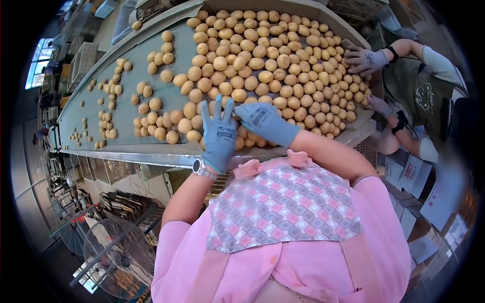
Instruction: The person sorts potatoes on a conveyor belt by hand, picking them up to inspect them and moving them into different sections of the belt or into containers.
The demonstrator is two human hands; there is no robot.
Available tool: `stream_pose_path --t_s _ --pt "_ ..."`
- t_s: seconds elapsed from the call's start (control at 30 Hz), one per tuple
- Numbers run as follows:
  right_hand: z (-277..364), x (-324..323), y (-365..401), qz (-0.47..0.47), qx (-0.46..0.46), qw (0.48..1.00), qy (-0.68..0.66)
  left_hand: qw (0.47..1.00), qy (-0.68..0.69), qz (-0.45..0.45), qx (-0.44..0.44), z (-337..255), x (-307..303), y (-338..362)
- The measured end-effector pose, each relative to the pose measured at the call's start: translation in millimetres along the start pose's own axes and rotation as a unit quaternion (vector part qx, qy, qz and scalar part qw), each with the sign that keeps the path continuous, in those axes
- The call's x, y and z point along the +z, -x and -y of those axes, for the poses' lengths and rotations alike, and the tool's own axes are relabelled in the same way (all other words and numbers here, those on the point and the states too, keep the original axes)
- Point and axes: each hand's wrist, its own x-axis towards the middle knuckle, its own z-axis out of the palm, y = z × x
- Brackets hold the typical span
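Many round tan potatoes crowd the right part of a green conveyor belt. My left hand, in a blue-grey glove, lies over the near edge of the pile with its fingers stretched out and apart. Just to its right, my right hand, gloved alike, reaches leftward across the potatoes. Its fingers are bent together, with the tips close to my left fingers; anything inside them is hidden. Potatoes lie around and under both hands.
Across the right end, a co-worker's gloved hand rests at the pile, and their other hand is lower down. A metal rim borders the belt. Cardboard boxes stand at right; a large fan stands lower left.
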Motion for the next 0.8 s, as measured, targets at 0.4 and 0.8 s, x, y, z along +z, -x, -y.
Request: stream_pose_path --t_s 0.4,0.8 --pt "-24.4 -31.6 -6.1 -0.049 0.11 0.986 -0.114 0.97 0.236 -0.024 0.056 56.6 -4.8 10.8" --pt "-24.3 -27.9 -47.1 0.01 0.221 0.973 0.067 -0.139 0.989 0.006 -0.047 37.3 20.2 13.3"
